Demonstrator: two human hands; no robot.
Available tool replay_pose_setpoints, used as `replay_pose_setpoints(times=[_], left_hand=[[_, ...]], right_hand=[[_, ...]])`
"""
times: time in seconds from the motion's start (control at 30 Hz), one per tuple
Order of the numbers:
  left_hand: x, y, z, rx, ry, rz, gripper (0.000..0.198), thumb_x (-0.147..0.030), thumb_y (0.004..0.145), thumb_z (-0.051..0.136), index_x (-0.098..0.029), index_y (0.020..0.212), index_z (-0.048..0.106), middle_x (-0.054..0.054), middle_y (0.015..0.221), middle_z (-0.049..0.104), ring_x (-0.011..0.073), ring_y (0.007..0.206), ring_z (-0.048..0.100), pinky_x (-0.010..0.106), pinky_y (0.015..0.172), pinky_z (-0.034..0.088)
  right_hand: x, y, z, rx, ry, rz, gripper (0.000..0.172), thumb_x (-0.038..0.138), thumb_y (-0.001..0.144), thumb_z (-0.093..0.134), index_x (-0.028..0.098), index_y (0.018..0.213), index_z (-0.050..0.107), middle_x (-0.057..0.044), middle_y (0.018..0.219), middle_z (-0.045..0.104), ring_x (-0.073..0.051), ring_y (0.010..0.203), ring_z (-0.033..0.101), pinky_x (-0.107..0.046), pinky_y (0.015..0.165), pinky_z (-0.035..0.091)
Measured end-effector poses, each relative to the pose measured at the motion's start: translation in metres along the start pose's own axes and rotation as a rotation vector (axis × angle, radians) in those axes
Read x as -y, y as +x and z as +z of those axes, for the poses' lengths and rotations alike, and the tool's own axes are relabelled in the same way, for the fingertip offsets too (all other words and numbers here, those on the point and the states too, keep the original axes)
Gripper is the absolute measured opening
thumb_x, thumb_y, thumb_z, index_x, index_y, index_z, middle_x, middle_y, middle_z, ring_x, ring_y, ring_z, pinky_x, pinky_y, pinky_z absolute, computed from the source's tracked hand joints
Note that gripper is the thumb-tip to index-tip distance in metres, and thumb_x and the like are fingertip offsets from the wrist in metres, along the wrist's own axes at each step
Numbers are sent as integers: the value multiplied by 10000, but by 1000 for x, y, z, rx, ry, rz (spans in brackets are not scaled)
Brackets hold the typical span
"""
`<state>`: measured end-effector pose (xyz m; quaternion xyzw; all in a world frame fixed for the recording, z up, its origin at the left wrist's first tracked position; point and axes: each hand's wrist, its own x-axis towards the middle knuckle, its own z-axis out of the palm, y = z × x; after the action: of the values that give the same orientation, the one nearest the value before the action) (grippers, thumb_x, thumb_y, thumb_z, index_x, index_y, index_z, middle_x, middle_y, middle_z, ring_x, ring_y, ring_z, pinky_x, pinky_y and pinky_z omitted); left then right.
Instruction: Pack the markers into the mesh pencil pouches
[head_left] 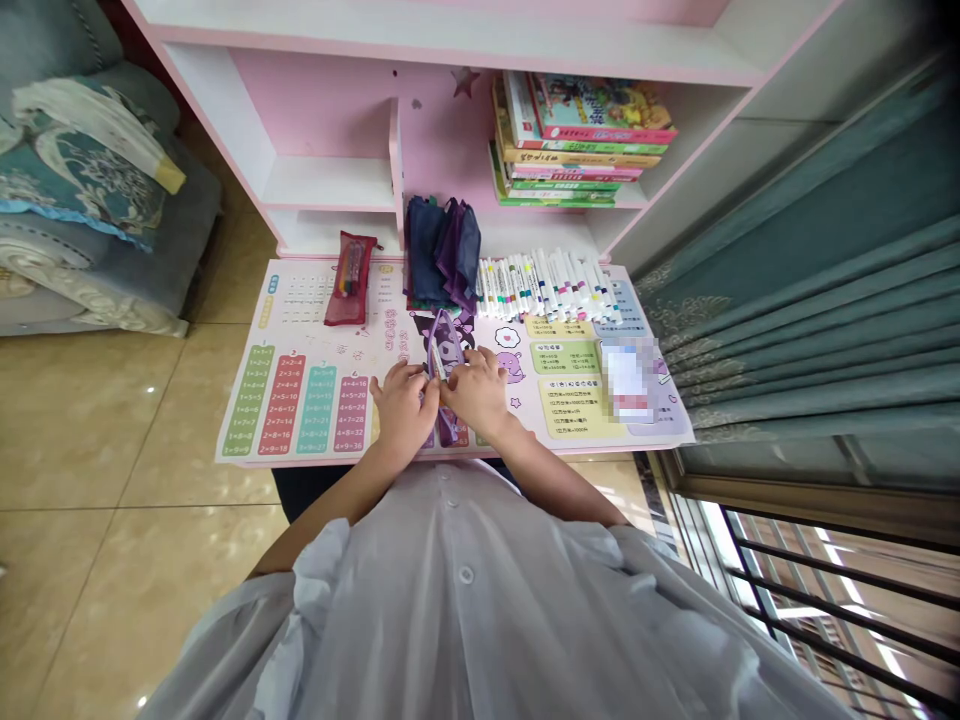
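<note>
A purple mesh pencil pouch (448, 428) lies at the desk's front edge between my two hands, its purple-trimmed upper part standing open toward the back. My left hand (401, 408) has its fingers bent and its thumb against the pouch's left side. From the right, my right hand (478, 392) reaches over the pouch, fingers curled at a white marker (440, 368) in the pouch opening. Fingers cover much of the pouch and the marker's lower end. Behind them lie a row of white markers (547, 285) with coloured bands and a pile of dark mesh pouches (442, 250).
A red mesh pouch (349, 280) with pens inside lies at the left. Stacked books (577, 150) fill part of the pink shelf (322, 185). A blurred, phone-like rectangle (630, 380) lies on the printed desk mat (322, 400) at the right, near a curtain (750, 270).
</note>
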<state>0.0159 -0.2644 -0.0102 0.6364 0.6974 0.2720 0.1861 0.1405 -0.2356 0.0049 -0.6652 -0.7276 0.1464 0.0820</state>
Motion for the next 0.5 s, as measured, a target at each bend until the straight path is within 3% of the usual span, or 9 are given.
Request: replay_pose_setpoints(times=[0.27, 0.37, 0.5], left_hand=[[-2, 0, -2, 18, 10, -5, 225, -275, 941, 534, -215, 753, 641, 80, 1220, 713, 292, 1350, 522, 682, 1175, 220], [-3, 0, -3, 25, 4, -9, 235, -278, 938, 535, -219, 729, 626, 74, 1219, 715, 292, 1347, 524, 684, 1175, 220], [-1, -1, -3, 25, 10, -3, 248, -300, 947, 527, -220, 740, 639, 79, 1235, 707, 298, 1347, 520, 689, 1178, 214]], right_hand=[[-2, -3, -1, -19, 60, -35, 256, 407, 884, 630, 225, 813, 796, -140, 1352, 635, -390, 1371, 426, -615, 1013, 439], [-11, 6, -5, -136, 132, -29, 191, 359, 856, 650, 235, 807, 787, -123, 1333, 647, -366, 1339, 467, -607, 990, 468], [-44, 49, -22, -374, 151, 41, 228, 292, 892, 559, 211, 876, 771, -127, 1304, 646, -340, 1305, 488, -588, 980, 479]])
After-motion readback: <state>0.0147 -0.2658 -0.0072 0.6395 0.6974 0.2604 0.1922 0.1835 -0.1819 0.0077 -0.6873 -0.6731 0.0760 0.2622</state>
